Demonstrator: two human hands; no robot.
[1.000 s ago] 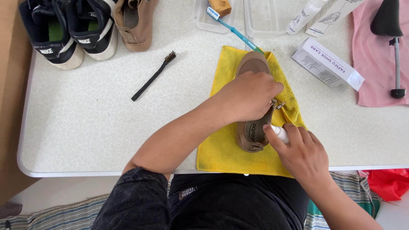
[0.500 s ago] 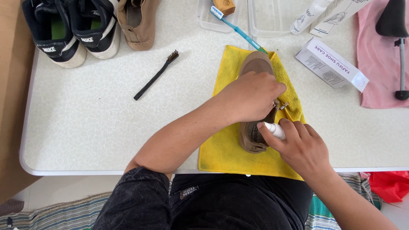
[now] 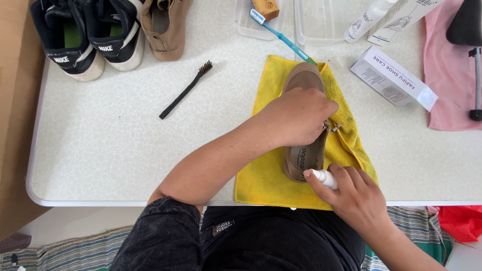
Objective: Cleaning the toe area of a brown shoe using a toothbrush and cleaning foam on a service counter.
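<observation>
Resting on cloth: a tan shoe (image 3: 303, 150) is laid on a yellow cloth (image 3: 261, 175) at the centre of the white table (image 3: 100, 145).
Left hand (image 3: 296, 118): closed over the shoe's middle, pressing it down.
Right hand (image 3: 354, 193): curled around a small white bottle (image 3: 324, 178), its tip held just beside the shoe's heel, lower centre.
Upper left: black sneakers (image 3: 85, 37) and a second tan shoe (image 3: 163, 27) are seen; a black brush (image 3: 185, 90) lies well apart.
Upper right: a white box (image 3: 394, 78), pink cloth (image 3: 452, 75).

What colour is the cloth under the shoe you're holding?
Yellow. The cloth lies under the tan shoe, clearest in the head view.
</observation>
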